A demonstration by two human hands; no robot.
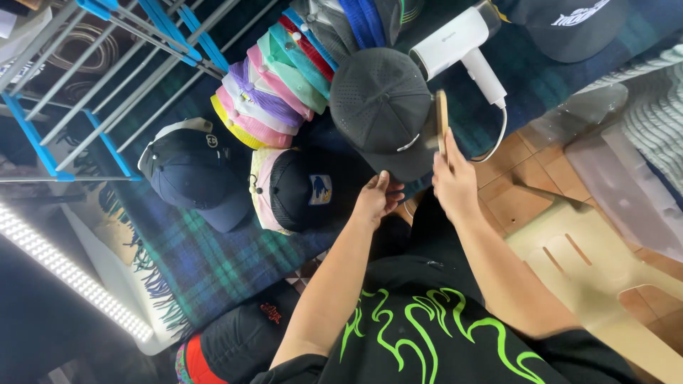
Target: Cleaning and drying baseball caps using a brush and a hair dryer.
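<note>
A dark grey perforated cap lies on a blue-green plaid blanket. My left hand touches the near edge of its brim, fingers curled. My right hand grips a thin, flat tan object seen edge-on, held upright against the cap's right side; I cannot tell what it is. A white handheld steamer with a white cord lies just beyond the cap, to the right.
A fanned stack of pastel caps, a navy cap and a black-and-pink cap with a patch lie to the left. A blue-and-grey drying rack stands at top left, a beige plastic chair at right, another black cap top right.
</note>
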